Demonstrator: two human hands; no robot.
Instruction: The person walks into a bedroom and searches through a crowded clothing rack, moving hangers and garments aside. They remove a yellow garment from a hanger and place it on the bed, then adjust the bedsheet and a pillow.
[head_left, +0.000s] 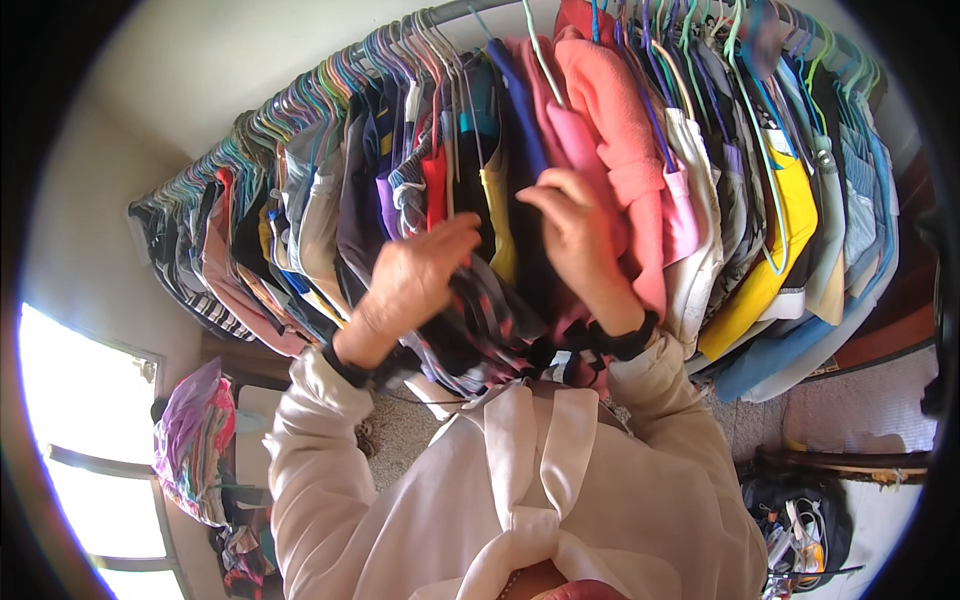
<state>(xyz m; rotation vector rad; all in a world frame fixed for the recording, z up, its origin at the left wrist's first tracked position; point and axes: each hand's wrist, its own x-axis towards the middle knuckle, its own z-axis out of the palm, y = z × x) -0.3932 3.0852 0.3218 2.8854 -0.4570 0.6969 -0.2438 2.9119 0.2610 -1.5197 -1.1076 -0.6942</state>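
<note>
A long rail packed with clothes on plastic hangers spans the view before me. My left hand is at a dark garment with a red pattern; its fingers are bent, and whether they pinch the cloth is unclear. To the right, my right hand is raised with curled fingers in front of dark clothing and beside a pink garment. A coral fleece garment hangs just right of that hand. Between the hands hangs a yellow garment, with a red one above my left hand.
A bright window is at the left, with a purple and pink bundle hanging beside it. At the lower right, a black bag holds cables and small items. Speckled floor shows below the clothes. A yellow garment hangs at the right.
</note>
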